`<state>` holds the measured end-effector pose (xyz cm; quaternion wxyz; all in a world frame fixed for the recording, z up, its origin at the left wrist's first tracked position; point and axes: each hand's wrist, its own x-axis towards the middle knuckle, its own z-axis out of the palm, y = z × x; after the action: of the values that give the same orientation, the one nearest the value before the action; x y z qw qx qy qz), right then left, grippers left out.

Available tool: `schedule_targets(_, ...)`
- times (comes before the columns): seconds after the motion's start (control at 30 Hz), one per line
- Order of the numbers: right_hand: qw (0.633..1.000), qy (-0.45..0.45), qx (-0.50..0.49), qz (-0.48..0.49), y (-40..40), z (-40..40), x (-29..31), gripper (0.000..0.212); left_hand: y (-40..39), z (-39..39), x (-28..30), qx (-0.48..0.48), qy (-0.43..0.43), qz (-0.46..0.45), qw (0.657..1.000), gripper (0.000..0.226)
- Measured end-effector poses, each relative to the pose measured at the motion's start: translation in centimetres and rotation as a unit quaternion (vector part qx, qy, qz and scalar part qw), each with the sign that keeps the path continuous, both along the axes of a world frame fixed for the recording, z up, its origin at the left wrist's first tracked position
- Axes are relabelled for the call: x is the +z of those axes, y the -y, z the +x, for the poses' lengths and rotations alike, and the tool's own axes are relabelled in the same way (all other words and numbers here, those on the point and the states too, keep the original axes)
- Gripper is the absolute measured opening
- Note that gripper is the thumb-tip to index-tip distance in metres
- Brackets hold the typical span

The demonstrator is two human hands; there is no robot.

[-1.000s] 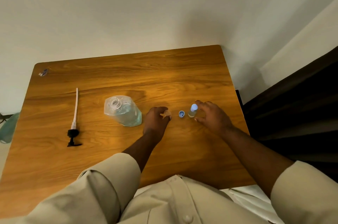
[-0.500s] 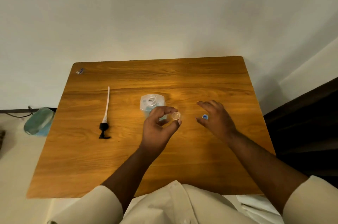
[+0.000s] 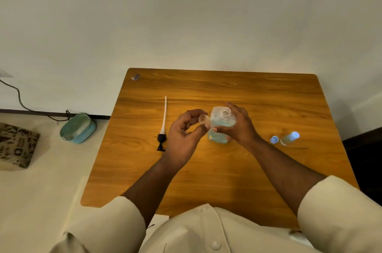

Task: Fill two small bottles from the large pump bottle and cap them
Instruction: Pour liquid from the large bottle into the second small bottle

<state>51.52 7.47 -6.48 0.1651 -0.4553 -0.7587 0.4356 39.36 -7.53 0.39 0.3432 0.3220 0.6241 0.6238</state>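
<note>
The pump head [image 3: 163, 128] lies aside on the table [image 3: 206, 180]. The left hand [image 3: 184, 139] pinches a small open bottle [image 3: 203, 119], mouth tilted right, touching the large bottle [image 3: 221, 126] that the right hand [image 3: 239, 126] grips upright. A loose cap [image 3: 274, 139] and a capped bottle [image 3: 289, 138] sit far right.

The right hand [image 3: 237, 126] covers the right side and lower part of the large clear pump-less bottle of pale blue liquid [image 3: 221, 126]. The small clear bottle [image 3: 203, 119] in the left hand [image 3: 184, 135] shows only its open mouth. A tiny bluish object [image 3: 135, 77] at the wooden table's [image 3: 227, 180] far left corner is too small to identify. The patterned box [image 3: 16, 145] on the floor is cut by the picture's left edge.
</note>
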Motion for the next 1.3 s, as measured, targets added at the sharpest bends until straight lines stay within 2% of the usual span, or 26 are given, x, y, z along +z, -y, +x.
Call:
schedule_targets(0.2, 0.999, -0.033, -0.027, 0.01, 1.4, -1.0, -0.1, 0.089, 0.8, -1.8, 0.2, -0.047, -0.003, -0.023, 0.999, 0.031)
schedule_targets(0.37, 0.986, -0.058, 0.018, 0.157, 1.9, -1.8, 3.9, 0.082, 0.8, -2.1, 1.2, -0.08, 0.012, -0.04, 0.996, 0.041)
schedule_targets(0.47, 0.96, -0.035, 0.077, 0.268, 1.4, -2.0, 7.2, 0.083, 0.6, -2.1, 1.9, -0.064, -0.001, -0.024, 0.998, 0.038)
schedule_targets(0.57, 0.916, 0.021, 0.119, 0.382, 0.5, -1.9, 10.1, 0.082, 0.3, -2.1, 3.0, -0.058, 0.008, -0.001, 0.998, 0.039)
schedule_targets(0.67, 0.881, 0.061, 0.144, 0.446, -0.4, -1.8, 12.2, 0.08, -0.2, -2.0, 4.3, -0.052, 0.007, 0.014, 0.999, 0.04)
schedule_targets(1.1, 0.808, 0.096, 0.167, 0.556, -1.5, -2.0, 15.7, 0.079, -1.1, -1.9, 7.3, -0.072, 0.005, 0.042, 0.997, 0.036)
schedule_targets(1.3, 0.794, 0.103, 0.167, 0.575, -1.4, -2.2, 16.3, 0.077, -0.9, -2.1, 7.5, -0.08, 0.009, 0.047, 0.996, 0.038)
